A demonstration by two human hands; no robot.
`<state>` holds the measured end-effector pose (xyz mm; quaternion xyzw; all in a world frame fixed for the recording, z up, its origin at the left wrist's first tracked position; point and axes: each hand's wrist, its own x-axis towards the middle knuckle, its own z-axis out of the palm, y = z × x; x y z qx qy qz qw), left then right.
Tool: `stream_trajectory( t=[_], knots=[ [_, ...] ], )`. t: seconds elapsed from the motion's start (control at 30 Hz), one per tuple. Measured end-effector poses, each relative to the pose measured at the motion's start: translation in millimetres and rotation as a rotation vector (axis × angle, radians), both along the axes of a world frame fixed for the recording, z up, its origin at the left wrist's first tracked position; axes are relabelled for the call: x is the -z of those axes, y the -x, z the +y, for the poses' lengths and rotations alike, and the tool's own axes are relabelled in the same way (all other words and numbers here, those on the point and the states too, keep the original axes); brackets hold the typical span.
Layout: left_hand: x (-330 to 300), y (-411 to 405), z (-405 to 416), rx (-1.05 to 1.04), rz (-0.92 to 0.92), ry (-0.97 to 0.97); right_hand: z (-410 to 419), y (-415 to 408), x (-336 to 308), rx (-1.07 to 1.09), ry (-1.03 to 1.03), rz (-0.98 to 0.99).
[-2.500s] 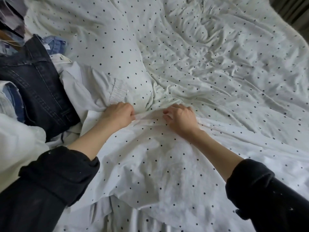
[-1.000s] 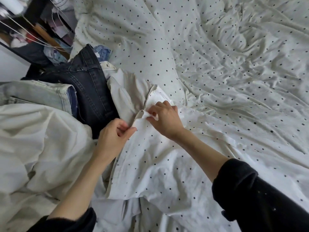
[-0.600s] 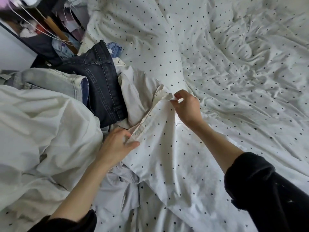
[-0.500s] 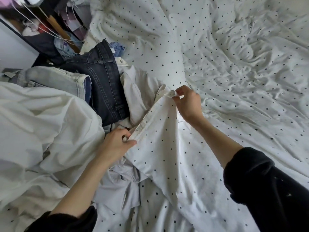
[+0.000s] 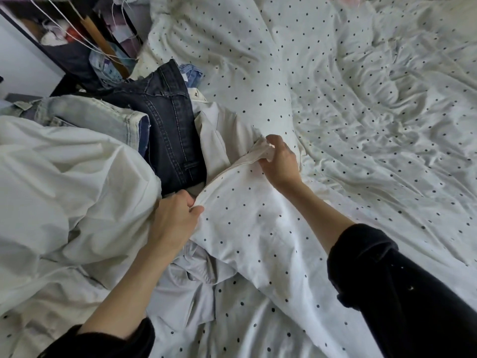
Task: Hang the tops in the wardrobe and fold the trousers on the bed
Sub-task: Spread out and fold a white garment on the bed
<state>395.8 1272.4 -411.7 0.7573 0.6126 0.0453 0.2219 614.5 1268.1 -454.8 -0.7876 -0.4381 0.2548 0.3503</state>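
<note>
A white garment with black dots (image 5: 258,228) lies on the bed, and both hands hold its hemmed edge. My left hand (image 5: 175,218) pinches the near end of that edge. My right hand (image 5: 280,161) grips the far end, bunched in its fingers. The edge runs taut between them. Left of it lie dark denim trousers (image 5: 170,130), pale blue jeans (image 5: 98,120) and a cream garment (image 5: 224,133). A plain white garment (image 5: 64,192) is heaped at the left. A grey-white piece (image 5: 191,285) lies crumpled below my left hand.
The bed cover (image 5: 374,112) is white with black dots too, rumpled, and fills the right and top. At the top left stands an open dark wardrobe (image 5: 74,50) with white wire hangers and a wooden rail.
The hands have moved apart along the dotted garment's edge, the left toward me, the right further away and now bunching the fabric. The view has shifted left, showing more wardrobe.
</note>
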Motion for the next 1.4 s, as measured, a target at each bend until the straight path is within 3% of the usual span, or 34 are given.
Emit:
stream_trajectory(
  t=[0.2, 0.33, 0.53, 0.67, 0.83, 0.9, 1.17, 1.4],
  knots=[
    [3, 11, -8, 0.156, -0.033, 0.035, -6, -11, 1, 0.001, -0.126, -0.137],
    [2, 12, -10, 0.223, -0.081, 0.145, -5, -17, 3, -0.004, -0.033, -0.185],
    [-9, 7, -11, 0.231, -0.11, 0.12, 2, -23, 0, 0.12, 0.049, -0.178],
    [-14, 13, -13, 0.109, -0.205, 0.062, 12, -36, -12, 0.186, 0.004, -0.189],
    [-5, 18, -17, 0.103, -0.07, 0.049, 18, -35, -14, -0.155, 0.255, -0.143],
    [0, 17, -19, 0.061, -0.049, 0.036, 18, -32, -14, -0.154, 0.306, -0.091],
    [-2, 12, -14, -0.042, -0.045, 0.0, 29, -31, -17, -0.156, 0.405, -0.247],
    [-7, 10, -16, -0.026, 0.037, -0.018, 32, -24, -5, -0.093, 0.53, -0.054]
  ],
)
